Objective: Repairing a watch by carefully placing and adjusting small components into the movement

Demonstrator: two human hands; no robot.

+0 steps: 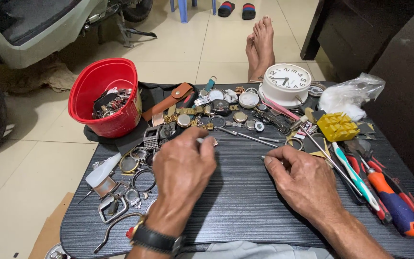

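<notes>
We pinch a small pale watch part (210, 140) over the dark bench (240, 201), its tip just showing past our fingers; a thin metal pin (263, 157) pokes from our other fingertips nearby.

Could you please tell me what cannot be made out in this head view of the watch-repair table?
- What the left hand pinches: its own fingers cover it.
- The thin metal piece at the right hand: too small to identify.
- The depth of the red bucket: only the top layer of parts shows.
- The screwdrivers: cut off by the right edge.
</notes>
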